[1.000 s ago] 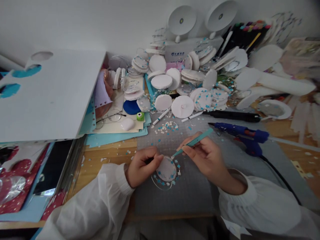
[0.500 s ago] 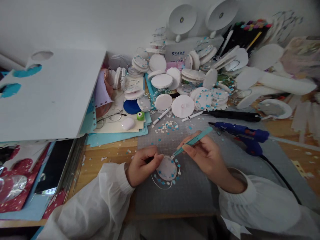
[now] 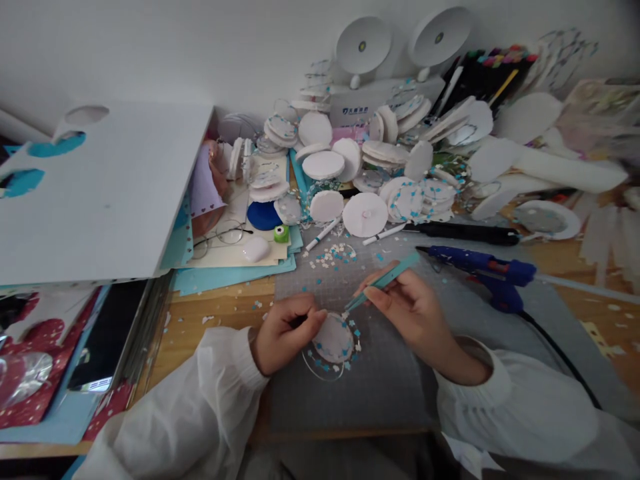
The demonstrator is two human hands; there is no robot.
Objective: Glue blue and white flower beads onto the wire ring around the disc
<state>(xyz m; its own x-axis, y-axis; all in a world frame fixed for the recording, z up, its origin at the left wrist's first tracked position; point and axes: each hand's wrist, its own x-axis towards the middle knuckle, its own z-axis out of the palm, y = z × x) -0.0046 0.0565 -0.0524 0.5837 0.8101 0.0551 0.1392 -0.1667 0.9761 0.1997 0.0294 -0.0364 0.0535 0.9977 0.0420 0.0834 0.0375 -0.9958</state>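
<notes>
My left hand (image 3: 290, 331) pinches the upper left edge of a small white disc (image 3: 333, 339). Blue and white paper flowers dot a thin clear wire ring (image 3: 325, 377) around the disc. In my right hand (image 3: 413, 310) is a pair of teal tweezers (image 3: 385, 280), its tips at a white flower by the disc's top edge. Whether the tips grip that flower is too small to tell. Beyond the hands, loose blue and white paper flowers (image 3: 333, 256) lie scattered on the grey cutting mat (image 3: 370, 400).
A blue glue gun (image 3: 483, 267) with a black cord lies at the right. Many white foam discs (image 3: 324, 164) are piled at the back. Two white pens (image 3: 323, 233), a green punch (image 3: 281, 233) and glasses (image 3: 230, 232) sit nearer. A large white board (image 3: 105, 200) juts over the left.
The tweezers in my right hand have tilted slightly, their back end a little lower and to the left. My left hand and the disc stay in place.
</notes>
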